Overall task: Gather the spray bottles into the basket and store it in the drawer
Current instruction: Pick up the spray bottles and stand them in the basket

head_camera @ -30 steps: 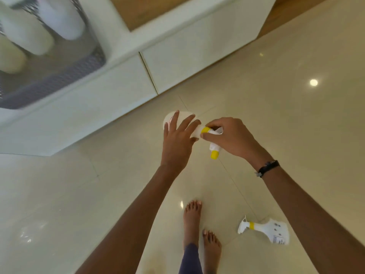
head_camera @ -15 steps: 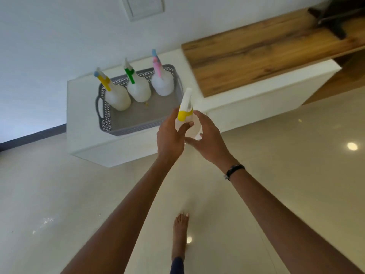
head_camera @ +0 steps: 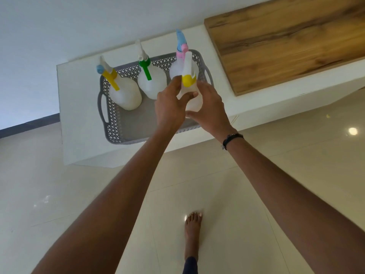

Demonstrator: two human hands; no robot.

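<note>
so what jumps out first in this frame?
Both hands, left hand and right hand, meet at centre holding a yellow-collared spray bottle upright over the grey basket. Three more bottles stand along the basket's far side, on the white cabinet.

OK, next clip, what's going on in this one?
A person is gathering spray bottles into a grey basket that sits on a low white cabinet. Three bottles already stand upright in it: one with a yellow trigger, one with a green trigger and one with a pink and blue head. The left hand and right hand together hold a fourth bottle with a yellow collar over the basket's right side, not yet set down.
</note>
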